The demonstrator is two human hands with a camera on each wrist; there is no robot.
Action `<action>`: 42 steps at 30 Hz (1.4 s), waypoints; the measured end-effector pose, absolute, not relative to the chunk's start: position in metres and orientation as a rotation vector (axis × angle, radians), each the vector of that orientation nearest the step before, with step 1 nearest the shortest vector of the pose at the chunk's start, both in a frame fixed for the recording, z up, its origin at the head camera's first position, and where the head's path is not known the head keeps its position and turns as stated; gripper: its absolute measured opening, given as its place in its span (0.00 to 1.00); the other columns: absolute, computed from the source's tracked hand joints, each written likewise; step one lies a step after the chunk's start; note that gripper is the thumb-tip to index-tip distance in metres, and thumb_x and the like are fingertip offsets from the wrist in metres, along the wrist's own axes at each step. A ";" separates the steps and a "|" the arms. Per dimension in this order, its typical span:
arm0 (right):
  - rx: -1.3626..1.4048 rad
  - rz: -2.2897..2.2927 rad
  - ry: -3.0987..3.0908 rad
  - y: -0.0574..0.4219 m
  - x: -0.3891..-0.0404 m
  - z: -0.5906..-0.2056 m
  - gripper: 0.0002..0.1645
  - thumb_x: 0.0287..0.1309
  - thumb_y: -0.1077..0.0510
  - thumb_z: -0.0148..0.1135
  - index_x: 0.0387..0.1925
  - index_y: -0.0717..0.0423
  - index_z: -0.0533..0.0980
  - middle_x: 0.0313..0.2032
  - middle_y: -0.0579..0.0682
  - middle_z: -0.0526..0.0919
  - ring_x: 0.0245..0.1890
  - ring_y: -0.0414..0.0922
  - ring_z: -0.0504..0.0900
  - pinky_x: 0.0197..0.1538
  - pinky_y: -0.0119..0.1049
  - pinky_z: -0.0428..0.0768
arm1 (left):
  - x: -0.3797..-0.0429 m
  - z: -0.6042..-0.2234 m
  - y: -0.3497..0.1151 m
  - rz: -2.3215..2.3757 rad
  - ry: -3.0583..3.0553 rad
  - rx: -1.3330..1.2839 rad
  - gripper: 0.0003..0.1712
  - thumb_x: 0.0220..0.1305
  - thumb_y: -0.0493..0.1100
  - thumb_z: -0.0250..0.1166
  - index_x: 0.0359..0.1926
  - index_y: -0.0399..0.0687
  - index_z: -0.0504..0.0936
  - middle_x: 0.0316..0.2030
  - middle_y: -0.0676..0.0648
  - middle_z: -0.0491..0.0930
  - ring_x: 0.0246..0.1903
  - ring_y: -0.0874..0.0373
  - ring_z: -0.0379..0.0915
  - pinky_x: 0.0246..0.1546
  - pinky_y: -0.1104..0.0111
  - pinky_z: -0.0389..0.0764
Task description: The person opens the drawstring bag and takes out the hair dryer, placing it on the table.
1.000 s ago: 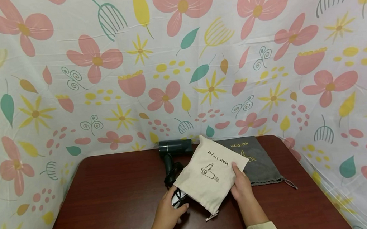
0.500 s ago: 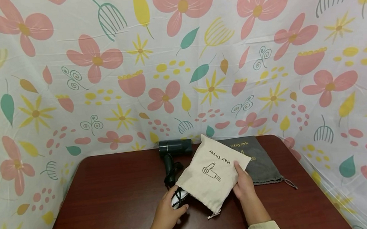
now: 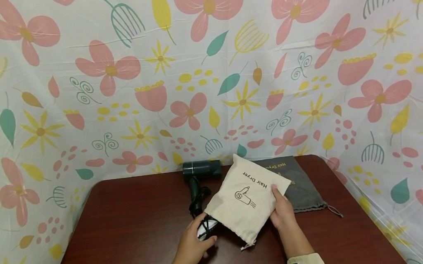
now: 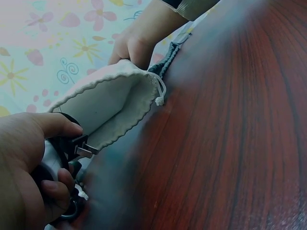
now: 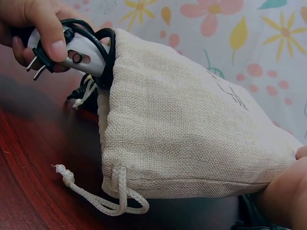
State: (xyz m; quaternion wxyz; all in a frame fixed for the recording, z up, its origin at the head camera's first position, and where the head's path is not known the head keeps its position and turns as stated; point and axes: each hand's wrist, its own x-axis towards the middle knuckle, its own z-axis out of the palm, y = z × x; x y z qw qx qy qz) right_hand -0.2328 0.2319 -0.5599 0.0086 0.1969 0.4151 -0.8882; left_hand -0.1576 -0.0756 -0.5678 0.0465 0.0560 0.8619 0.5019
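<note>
My left hand grips the white handle of a hair dryer, with a black cord wound round it. In the left wrist view, the two-pin plug sticks out beside my fingers. The rest of the dryer is hidden inside a cream drawstring bag printed "Hair Dryer", whose mouth faces my left hand. On the bag's other side, my right hand holds it near a lower corner, thumb on the printed face. A white drawstring hangs from the mouth.
A dark green hair dryer with its cord bundled lies at the table's back edge, left of the bag. A grey drawstring bag lies flat behind my right hand. Flowered cloth hangs behind the dark red wooden table.
My right hand and the cream bag have shifted slightly to the right, away from my left hand. The left hand stays nearly in place, still gripping the dryer handle.
</note>
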 end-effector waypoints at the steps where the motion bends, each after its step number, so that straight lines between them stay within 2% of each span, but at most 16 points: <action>1: 0.613 -2.778 1.294 0.232 -0.233 -0.560 0.33 0.75 0.48 0.52 0.75 0.47 0.58 0.46 0.30 0.86 0.52 0.28 0.80 0.56 0.23 0.76 | -0.158 -0.568 -0.076 1.533 2.627 0.174 0.44 0.54 0.50 0.77 0.71 0.58 0.70 0.69 0.40 0.72 0.64 0.40 0.71 0.56 0.43 0.75; 9: 0.607 -2.789 1.305 0.235 -0.232 -0.557 0.24 0.76 0.49 0.50 0.69 0.45 0.65 0.45 0.31 0.86 0.50 0.28 0.81 0.55 0.23 0.77 | -0.158 -0.567 -0.077 1.533 2.633 0.223 0.42 0.54 0.50 0.77 0.70 0.62 0.70 0.68 0.44 0.73 0.62 0.45 0.73 0.55 0.47 0.76; 15: 0.601 -2.780 1.313 0.237 -0.233 -0.558 0.29 0.75 0.48 0.50 0.73 0.46 0.62 0.45 0.30 0.86 0.51 0.28 0.81 0.55 0.24 0.77 | -0.159 -0.568 -0.079 1.528 2.644 0.264 0.42 0.53 0.48 0.77 0.69 0.63 0.71 0.67 0.45 0.74 0.59 0.48 0.75 0.53 0.50 0.76; 26: 0.590 -2.772 1.325 0.238 -0.232 -0.557 0.32 0.75 0.48 0.50 0.76 0.48 0.59 0.45 0.30 0.86 0.52 0.28 0.81 0.56 0.24 0.76 | -0.161 -0.568 -0.085 1.537 2.638 0.317 0.43 0.52 0.47 0.78 0.69 0.61 0.72 0.67 0.43 0.74 0.64 0.44 0.71 0.58 0.44 0.74; 30: 0.584 -2.767 1.324 0.239 -0.232 -0.557 0.33 0.75 0.47 0.50 0.76 0.48 0.58 0.45 0.30 0.86 0.52 0.28 0.80 0.56 0.23 0.76 | -0.161 -0.567 -0.086 1.536 2.635 0.323 0.42 0.52 0.47 0.78 0.68 0.63 0.72 0.67 0.43 0.74 0.63 0.45 0.73 0.57 0.44 0.75; 37: 0.589 -2.779 1.304 0.240 -0.232 -0.556 0.27 0.75 0.48 0.52 0.71 0.46 0.65 0.45 0.31 0.87 0.51 0.28 0.81 0.56 0.24 0.77 | -0.161 -0.567 -0.088 1.535 2.641 0.347 0.42 0.51 0.47 0.78 0.67 0.67 0.73 0.65 0.45 0.76 0.61 0.47 0.74 0.55 0.46 0.75; 42: 0.603 -2.774 1.302 0.240 -0.232 -0.555 0.28 0.74 0.48 0.53 0.71 0.47 0.65 0.45 0.31 0.86 0.51 0.28 0.81 0.56 0.23 0.77 | -0.163 -0.569 -0.090 1.524 2.638 0.346 0.41 0.51 0.47 0.78 0.67 0.68 0.72 0.64 0.45 0.76 0.58 0.48 0.76 0.52 0.49 0.76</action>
